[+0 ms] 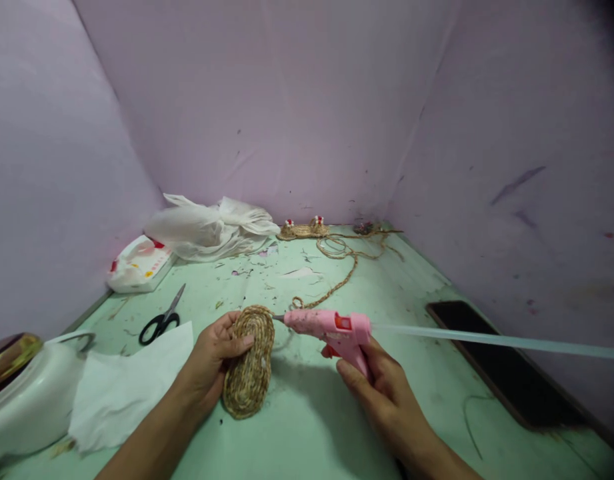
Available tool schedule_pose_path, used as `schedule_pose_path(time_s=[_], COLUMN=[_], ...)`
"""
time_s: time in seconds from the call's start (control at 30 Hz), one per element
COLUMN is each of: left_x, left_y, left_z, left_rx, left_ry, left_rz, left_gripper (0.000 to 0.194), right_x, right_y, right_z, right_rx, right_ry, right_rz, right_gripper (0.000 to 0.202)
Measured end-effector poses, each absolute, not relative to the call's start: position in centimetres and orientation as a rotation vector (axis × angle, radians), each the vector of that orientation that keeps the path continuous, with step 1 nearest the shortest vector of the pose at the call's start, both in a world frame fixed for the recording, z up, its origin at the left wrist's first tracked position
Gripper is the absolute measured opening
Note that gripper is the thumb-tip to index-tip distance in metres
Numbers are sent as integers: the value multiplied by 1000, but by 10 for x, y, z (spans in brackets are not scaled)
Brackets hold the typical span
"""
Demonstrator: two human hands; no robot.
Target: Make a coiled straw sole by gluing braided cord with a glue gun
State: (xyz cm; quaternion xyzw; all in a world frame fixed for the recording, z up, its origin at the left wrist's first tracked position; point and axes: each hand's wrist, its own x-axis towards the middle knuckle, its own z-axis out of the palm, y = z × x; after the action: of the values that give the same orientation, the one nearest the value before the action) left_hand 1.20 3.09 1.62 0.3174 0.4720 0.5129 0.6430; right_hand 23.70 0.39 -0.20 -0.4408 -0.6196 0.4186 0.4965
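My left hand (214,360) grips a flat oval of coiled, braided straw-coloured cord (250,373), shaped like a small sole, with the thumb on its face. In my right hand (381,387) is a pink hot glue gun (331,325), fingers wrapped round its handle. Its metal nozzle points left at the upper right edge of the coiled oval; whether the tip touches cannot be made out. A long clear glue stick (497,340) sticks out of the gun's back. Braided cord (337,287) runs behind the gun toward the back of the table.
Black-handled scissors (163,320) and white paper (131,387) lie at left, beside a white pot (31,400). Behind are a tissue pack (144,267), a white plastic bag (211,227) and a cord piece with red-and-white decorations (303,231). A phone (507,367) lies at right. Walls enclose three sides.
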Motion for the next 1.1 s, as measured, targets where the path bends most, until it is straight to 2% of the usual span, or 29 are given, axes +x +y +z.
schedule_pose_path(time_s=[0.33,0.83,1.1], left_x=[12,13,15], left_y=[33,32,33], left_z=[19,17,19], left_rx=[565,587,565], left_ry=[980,948,951], left_rz=[1183,1137,1162], left_gripper=[39,43,39], right_x=[236,236,236], right_y=[-1,-5,-4], right_z=[-2,0,-3], right_rx=[-1149,-1106,-1136], right_ry=[-1602,-1591,-1636], right_rz=[877,879,876], right_gripper=[14,16,14])
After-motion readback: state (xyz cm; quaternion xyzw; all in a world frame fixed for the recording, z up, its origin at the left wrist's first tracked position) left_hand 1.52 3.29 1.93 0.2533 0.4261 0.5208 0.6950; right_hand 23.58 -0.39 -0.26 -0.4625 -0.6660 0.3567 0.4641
